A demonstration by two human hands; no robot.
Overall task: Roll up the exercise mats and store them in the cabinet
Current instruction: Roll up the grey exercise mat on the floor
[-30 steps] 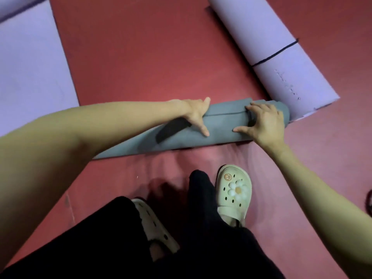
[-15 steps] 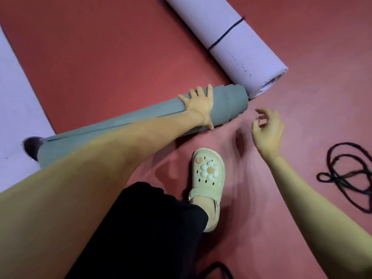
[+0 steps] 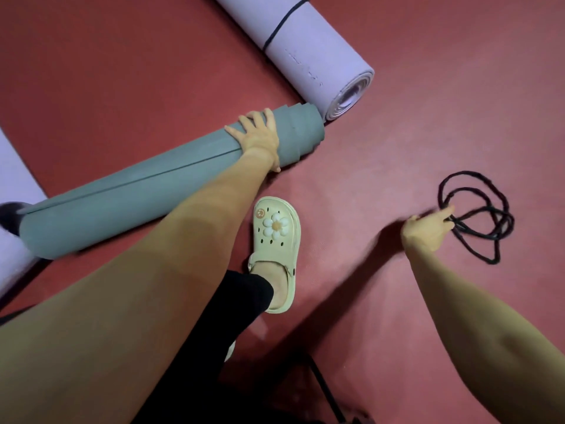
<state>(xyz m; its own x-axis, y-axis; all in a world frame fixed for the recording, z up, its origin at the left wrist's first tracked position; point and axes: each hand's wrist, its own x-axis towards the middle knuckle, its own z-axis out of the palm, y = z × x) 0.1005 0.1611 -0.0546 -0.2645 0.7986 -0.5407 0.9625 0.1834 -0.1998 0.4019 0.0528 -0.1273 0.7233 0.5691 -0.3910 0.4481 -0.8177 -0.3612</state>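
Observation:
A rolled grey-green mat lies on the red floor, slanting from lower left to upper right. My left hand presses flat on its right end, fingers spread over the top. A rolled lilac mat tied with a black cord lies beyond it, its open end nearly touching the grey roll. At the right, a loose black cord is heaped on the floor. My right hand reaches out to it, blurred, fingertips touching the cord's left loops.
My foot in a cream clog with a flower stands between the grey roll and the cord. A flat lilac mat shows at the left edge. Something dark lies on the floor at the bottom.
My right hand has left the grey roll and swung right to the black cord. My left hand stays on the roll's right end. The view has shifted right.

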